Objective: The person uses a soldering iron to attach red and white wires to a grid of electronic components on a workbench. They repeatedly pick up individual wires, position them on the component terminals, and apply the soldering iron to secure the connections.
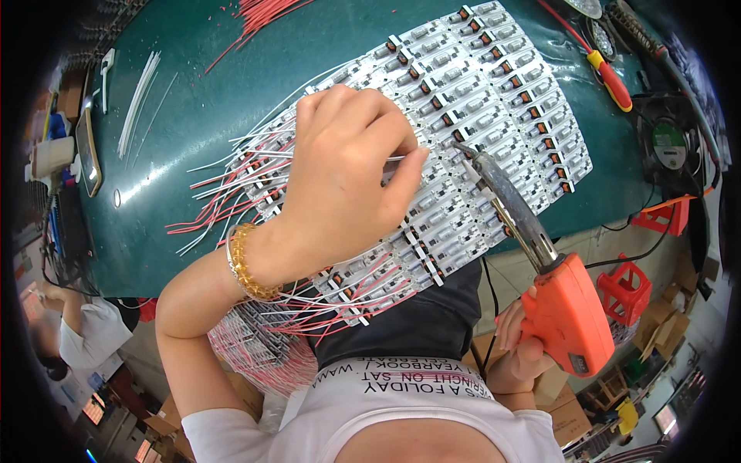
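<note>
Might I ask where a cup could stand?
On the green table, between the straight white wires and the silver circuit panel, or between it and the black fan. Crowded: upper right, around the red and yellow screwdriver.

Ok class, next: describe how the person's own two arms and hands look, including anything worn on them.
Both the left hand and right hand are ungloved. Short white fabric sleeves leave the forearms bare. A bracelet of round, translucent amber beads and a thin silver-coloured bangle circle the left wrist; no jewellery shows on the right.
</note>
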Demonstrator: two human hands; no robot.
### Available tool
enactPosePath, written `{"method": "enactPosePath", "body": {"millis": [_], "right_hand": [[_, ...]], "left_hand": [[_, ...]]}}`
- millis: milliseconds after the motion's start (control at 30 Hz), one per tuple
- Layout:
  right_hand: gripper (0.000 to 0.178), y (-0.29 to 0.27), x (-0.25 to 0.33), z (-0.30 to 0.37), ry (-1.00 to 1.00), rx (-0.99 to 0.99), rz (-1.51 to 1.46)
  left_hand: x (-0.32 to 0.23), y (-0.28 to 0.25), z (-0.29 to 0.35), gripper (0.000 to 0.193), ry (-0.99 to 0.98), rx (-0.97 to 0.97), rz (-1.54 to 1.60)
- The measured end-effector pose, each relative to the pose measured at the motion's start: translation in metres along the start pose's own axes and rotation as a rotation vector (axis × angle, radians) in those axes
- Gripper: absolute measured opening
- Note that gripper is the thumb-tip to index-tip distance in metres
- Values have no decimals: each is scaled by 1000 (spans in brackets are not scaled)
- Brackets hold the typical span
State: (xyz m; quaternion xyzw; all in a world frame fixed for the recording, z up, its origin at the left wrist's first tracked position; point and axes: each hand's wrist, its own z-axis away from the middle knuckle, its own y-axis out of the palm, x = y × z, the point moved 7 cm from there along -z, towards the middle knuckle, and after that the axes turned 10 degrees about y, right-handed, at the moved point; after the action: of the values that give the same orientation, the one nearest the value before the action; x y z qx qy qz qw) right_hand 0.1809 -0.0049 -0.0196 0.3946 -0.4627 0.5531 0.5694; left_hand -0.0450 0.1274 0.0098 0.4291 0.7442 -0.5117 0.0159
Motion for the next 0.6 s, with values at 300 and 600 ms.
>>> {"method": "enactPosePath", "body": {"millis": [300, 600], "right_hand": [[77, -14, -9, 13, -4, -2, 47], [41, -21, -11, 23, -40, 1, 416]], "left_hand": [[-3, 3, 1, 10, -42, 57, 14], [-4, 2, 0, 10, -37, 62, 10]]}}
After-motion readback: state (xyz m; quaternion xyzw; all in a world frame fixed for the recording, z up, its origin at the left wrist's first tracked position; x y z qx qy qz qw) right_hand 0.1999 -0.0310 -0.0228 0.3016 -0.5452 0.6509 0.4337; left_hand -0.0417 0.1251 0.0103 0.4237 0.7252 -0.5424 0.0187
